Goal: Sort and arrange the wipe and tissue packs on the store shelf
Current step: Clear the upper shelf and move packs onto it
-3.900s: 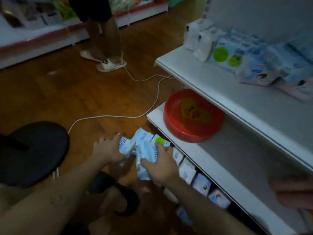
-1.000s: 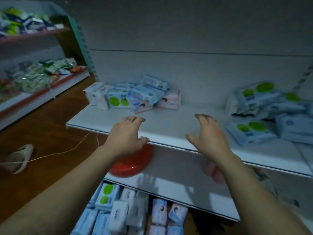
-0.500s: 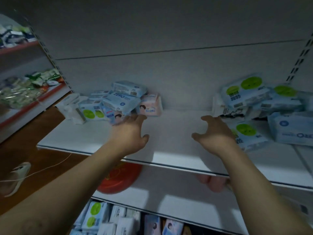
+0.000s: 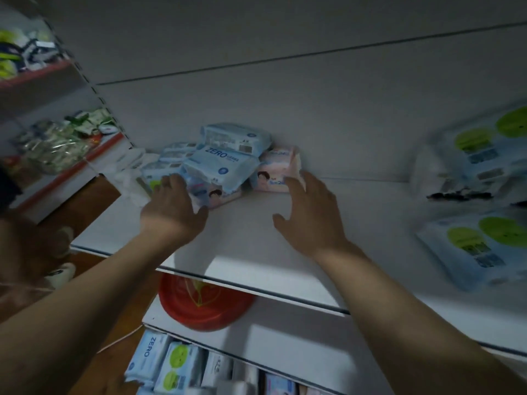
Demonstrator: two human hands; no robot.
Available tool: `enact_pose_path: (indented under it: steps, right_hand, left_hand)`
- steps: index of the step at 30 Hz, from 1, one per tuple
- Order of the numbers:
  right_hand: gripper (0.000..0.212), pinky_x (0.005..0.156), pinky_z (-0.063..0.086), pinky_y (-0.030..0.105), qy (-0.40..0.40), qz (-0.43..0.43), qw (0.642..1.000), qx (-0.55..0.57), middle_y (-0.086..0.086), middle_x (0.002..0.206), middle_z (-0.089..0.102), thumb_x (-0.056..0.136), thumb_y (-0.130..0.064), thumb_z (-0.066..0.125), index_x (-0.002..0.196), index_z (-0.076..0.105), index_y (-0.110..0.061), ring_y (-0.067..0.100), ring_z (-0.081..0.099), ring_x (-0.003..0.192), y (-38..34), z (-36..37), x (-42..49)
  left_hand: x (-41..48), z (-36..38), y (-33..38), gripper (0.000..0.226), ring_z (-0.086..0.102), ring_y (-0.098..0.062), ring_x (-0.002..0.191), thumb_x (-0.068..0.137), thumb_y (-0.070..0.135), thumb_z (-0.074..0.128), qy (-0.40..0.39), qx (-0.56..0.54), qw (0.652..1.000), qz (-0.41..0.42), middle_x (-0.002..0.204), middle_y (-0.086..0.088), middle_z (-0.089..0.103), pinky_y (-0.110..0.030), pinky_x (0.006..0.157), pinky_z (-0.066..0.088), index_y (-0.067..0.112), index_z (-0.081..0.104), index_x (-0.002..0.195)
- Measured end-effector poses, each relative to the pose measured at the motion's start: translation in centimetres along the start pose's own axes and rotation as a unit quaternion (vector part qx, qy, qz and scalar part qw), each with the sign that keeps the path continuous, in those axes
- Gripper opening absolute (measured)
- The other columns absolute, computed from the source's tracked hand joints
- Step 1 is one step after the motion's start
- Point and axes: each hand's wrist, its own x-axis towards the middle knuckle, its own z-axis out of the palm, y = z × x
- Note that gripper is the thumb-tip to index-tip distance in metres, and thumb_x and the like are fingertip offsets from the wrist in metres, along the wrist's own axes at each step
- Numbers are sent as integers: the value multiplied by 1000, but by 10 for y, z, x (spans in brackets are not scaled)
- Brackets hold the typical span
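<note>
Head view: pale-blue pack (image 4: 225, 166) lettered ZERO; pink pack (image 4: 275, 171) right of it; my left hand (image 4: 174, 209) and right hand (image 4: 310, 215) spread flat, touching them.

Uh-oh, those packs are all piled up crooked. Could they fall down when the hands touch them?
Maybe. The top blue pack rests loosely on the ZERO pack, so a push from the left hand or right hand could slide it off. The green-dot pack on the right lies fairly near the shelf front, and an arm might knock it down.
</note>
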Motion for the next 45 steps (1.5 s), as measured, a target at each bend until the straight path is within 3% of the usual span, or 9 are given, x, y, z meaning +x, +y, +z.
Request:
enact_pose_path:
  steps: [4, 7, 10, 14, 20, 24, 29, 33, 45]
  right_hand:
    - [69, 115, 21, 46, 117, -11, 993, 11, 17, 156, 23, 83, -40, 66, 142, 40, -15, 32, 22, 143, -15, 14, 51]
    - [77, 115, 20, 46, 56, 15, 998, -37, 14, 158, 18, 85, -46, 64, 147, 29, -16, 29, 18, 144, -15, 21, 84]
    - [76, 100, 34, 43, 22, 2, 988, -155, 18, 137, 42, 79, -58, 64, 135, 44, -12, 34, 36, 127, -10, 19, 101]
    - [87, 100, 31, 42, -14, 37, 967, -253, 22, 130, 41, 73, -73, 56, 136, 44, -13, 35, 38, 121, -19, 5, 102]
    - [68, 90, 47, 36, -145, 63, 974, -159, 9, 129, 50, 78, -54, 62, 135, 48, -19, 32, 51, 117, -27, -17, 79]
    - [43, 71, 44, 27, -134, 135, 960, -207, 6, 93, 60, 68, -33, 75, 103, 61, -13, 28, 59, 90, -31, -67, 54]
    - [59, 76, 41, 29, -73, 167, 959, -218, 11, 121, 60, 72, -52, 71, 116, 57, -15, 29, 59, 110, -36, -105, -1]
    - [56, 69, 40, 26, -148, 160, 957, -190, 9, 107, 64, 69, -62, 65, 103, 62, -17, 28, 60, 93, -62, -108, -49]
    - [67, 81, 43, 33, -188, 105, 974, -65, 6, 120, 52, 70, -56, 67, 123, 45, -22, 27, 54, 111, -123, 26, -178]
  left_hand:
    - [19, 21, -10, 79, 37, -34, 130, 81, 38, 72, 1, -107, 994, 32, 141, -15, 37, -47, 96, 41, 6, 30, 139]
    - [33, 34, -16, 83, 40, -36, 128, 76, 42, 76, -8, -155, 987, 51, 142, -15, 38, -46, 100, 43, 4, 35, 138]
    - [41, 40, -19, 77, 44, -38, 121, 75, 37, 78, 22, -171, 983, 56, 135, -19, 44, -46, 96, 45, 2, 40, 132]
    - [43, 41, -20, 69, 49, -37, 112, 76, 28, 78, 31, -221, 973, 62, 124, -20, 48, -41, 89, 46, 2, 40, 127]
    - [30, 21, -10, 80, 48, -29, 112, 72, 42, 79, -35, -267, 963, 11, 129, -17, 46, -28, 84, 38, 7, 40, 134]
    - [18, -11, -6, 79, 48, -34, 114, 73, 49, 76, -72, -229, 970, -39, 132, -19, 38, -33, 88, 42, 9, 39, 130]
    - [-30, -37, -34, 66, 59, -35, 96, 72, 51, 73, -45, -139, 989, 34, 96, -11, 56, -38, 72, 50, 17, 40, 118]
    - [-83, -49, -61, 59, 55, -34, 99, 73, 61, 66, -28, -131, 989, 65, 105, -11, 55, -39, 75, 46, 24, 44, 113]
    - [-235, 13, -122, 73, 50, -33, 107, 75, 70, 59, -102, -126, 986, 39, 118, -10, 48, -40, 77, 49, 26, 39, 130]
